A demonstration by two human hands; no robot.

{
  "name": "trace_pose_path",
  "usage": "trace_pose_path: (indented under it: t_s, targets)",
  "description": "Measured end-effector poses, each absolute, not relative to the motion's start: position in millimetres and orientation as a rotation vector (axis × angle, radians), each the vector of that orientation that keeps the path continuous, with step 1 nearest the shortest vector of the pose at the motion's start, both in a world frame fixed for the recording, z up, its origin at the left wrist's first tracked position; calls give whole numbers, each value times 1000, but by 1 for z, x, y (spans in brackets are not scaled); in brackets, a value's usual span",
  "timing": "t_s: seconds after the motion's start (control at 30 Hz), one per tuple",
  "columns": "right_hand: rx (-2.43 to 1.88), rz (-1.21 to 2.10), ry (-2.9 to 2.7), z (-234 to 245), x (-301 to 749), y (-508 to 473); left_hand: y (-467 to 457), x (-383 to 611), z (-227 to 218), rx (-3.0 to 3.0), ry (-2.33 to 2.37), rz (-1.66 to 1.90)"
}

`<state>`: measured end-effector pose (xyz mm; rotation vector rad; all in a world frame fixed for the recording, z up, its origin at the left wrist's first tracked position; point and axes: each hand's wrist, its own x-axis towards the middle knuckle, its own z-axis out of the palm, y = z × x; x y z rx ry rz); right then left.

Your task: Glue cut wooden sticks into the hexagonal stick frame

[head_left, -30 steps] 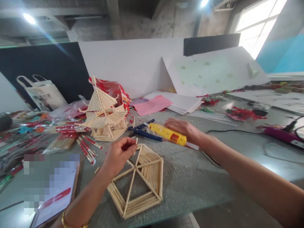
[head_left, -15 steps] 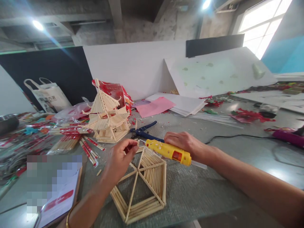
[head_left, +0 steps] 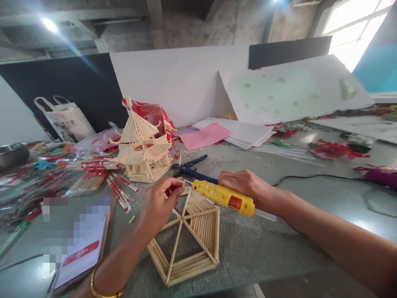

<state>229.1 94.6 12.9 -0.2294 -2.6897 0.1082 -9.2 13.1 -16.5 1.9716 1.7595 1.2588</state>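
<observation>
One hexagonal stick frame (head_left: 198,242) lies flat on the grey worktop (head_left: 279,236), near its front edge. The frame is built of pale wooden sticks, with spokes that meet at one centre and rows of sticks that fill several of its segments.

The left hand (head_left: 158,203) is held above the far corner of the frame, palm turned away. Thumb and forefinger are pinched together, and whether a small piece is held between them cannot be told. One gold bangle (head_left: 99,285) is worn on the left wrist.

The right hand (head_left: 245,187) is closed around one yellow hot-glue gun (head_left: 225,198), which is gripped from above. The gun is held nearly level, with its nozzle brought up just beside the left fingertips (head_left: 175,187). The right forearm is stretched in from the lower right.

One finished stick pagoda model (head_left: 142,149) with tiered roofs stands behind the left hand. One pair of blue-handled cutters (head_left: 192,169) lies between the model and the gun. Several red-wrapped chopstick bundles (head_left: 119,191) are scattered left of the frame; their number cannot be counted.

One blurred-out phone (head_left: 77,252) is set at the lower left. One pink sheet (head_left: 206,135) rests beside one stack of white sheets (head_left: 245,133). One white tote bag (head_left: 66,120) leans at the far left, and one red plastic bag (head_left: 151,112) is seen behind the model. One black cable (head_left: 310,177) runs to one purple tool (head_left: 381,176) at the right edge.
</observation>
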Motion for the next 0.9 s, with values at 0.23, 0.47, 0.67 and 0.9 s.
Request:
trace_pose_path:
  t_s: [0.23, 0.47, 0.67, 0.9]
  targets:
    - [-222, 94, -2688, 14, 229, 93, 13, -8, -18, 1906, 1731, 1339]
    - [-200, -168, -2666, 8, 225, 91, 17, -7, -14, 1245, 1306, 1618]
    - [-195, -313, -2619, 5, 223, 86, 20, -15, -12, 782, 951, 1676]
    - [-183, -420, -2620, 4, 219, 82, 20, -14, -13, 550, 842, 1658]
